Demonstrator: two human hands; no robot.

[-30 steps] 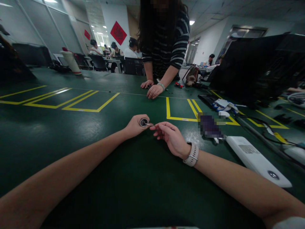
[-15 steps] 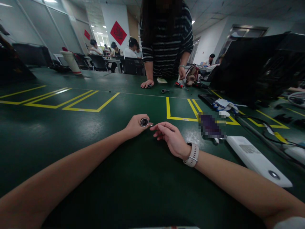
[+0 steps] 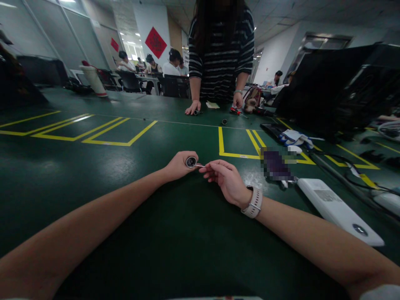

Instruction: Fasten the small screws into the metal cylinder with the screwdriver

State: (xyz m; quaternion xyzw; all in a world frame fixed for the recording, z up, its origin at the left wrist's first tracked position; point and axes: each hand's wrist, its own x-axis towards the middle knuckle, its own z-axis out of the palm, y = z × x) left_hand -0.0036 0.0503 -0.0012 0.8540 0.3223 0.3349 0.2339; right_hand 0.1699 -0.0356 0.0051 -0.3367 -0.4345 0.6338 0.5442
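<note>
My left hand (image 3: 177,166) is wrapped round a small round metal cylinder (image 3: 190,161), its open end turned toward me. My right hand (image 3: 225,180), with a white watch on the wrist, pinches a thin metal tool (image 3: 198,166) whose tip reaches the cylinder's end. Both hands rest low over the dark green table (image 3: 125,196), close together near its middle.
Across the table a person in a striped top (image 3: 221,54) stands with one hand (image 3: 192,108) on a small part; another small cylinder (image 3: 224,121) lies loose nearby, beside a red screwdriver (image 3: 235,111). A white flat device (image 3: 339,210), cables and black cases sit at the right. Yellow tape boxes mark the table.
My hands have hardly moved. The person opposite straightened up and drew one hand back, leaving a small cylinder on the table that has rolled a little to the right.
</note>
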